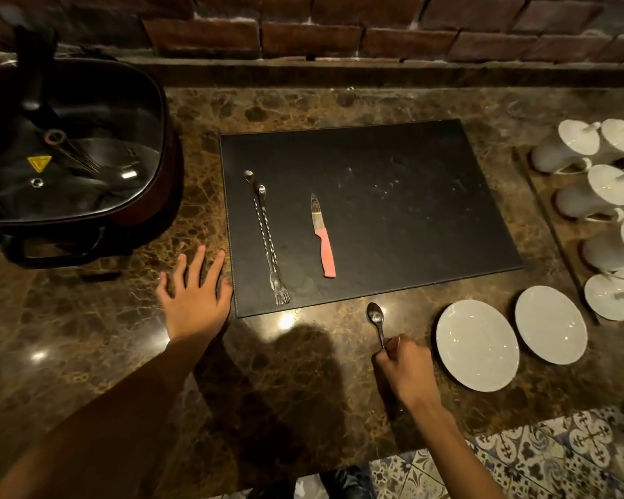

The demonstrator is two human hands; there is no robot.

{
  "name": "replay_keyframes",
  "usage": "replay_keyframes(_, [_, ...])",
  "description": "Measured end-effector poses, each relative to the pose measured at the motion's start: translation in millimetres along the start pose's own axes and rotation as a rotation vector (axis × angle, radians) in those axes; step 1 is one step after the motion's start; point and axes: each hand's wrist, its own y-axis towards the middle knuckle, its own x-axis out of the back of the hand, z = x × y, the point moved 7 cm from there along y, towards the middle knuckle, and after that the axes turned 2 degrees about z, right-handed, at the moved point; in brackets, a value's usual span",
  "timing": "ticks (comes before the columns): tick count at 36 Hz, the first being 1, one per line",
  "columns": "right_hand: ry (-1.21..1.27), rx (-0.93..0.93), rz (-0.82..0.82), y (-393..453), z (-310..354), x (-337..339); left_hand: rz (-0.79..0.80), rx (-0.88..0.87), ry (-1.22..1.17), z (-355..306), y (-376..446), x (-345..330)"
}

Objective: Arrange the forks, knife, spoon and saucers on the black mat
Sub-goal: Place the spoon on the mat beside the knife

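Marble counter (303, 390) carries the black mat (393, 210), and just short of its near edge the small steel spoon (376, 323) is pinched by the handle in the right hand (400, 365), bowl pointing away toward the mat. Two twisted forks (267, 239) and a pink-handled knife (323, 243) already lie lengthwise on the mat's left part, so open space beside the knife looks nearest; the left hand (195, 293) rests flat and spread, holding nothing, at the mat's left corner, with two white saucers (478, 345) on the counter to the right

head cam | looks fwd+down, close | over black mat (393, 196) on marble counter (303, 390) | brick wall behind
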Motion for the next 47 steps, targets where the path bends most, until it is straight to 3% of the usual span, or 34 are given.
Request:
replay_keyframes(8, [0.094, -0.050, 0.022, 3.4, -5.0, 2.2, -0.007, 0.029, 0.005, 2.0, 1.9, -3.3])
replay_keyframes(18, [0.169, -0.091, -0.041, 41.6, 1.6, 32.1, -0.171, -0.058, 0.089, 2.2, -2.2, -2.0])
replay_keyframes(33, [0.176, -0.026, -0.092, 174.5, 71.5, 97.1, -0.015, -0.010, 0.073, 5.0, -0.2, -6.2])
replay_keyframes(47, [0.123, 0.035, -0.076, 213.6, 97.6, 112.6, 0.056, 0.007, 0.092, -0.4, 0.9, -0.3])
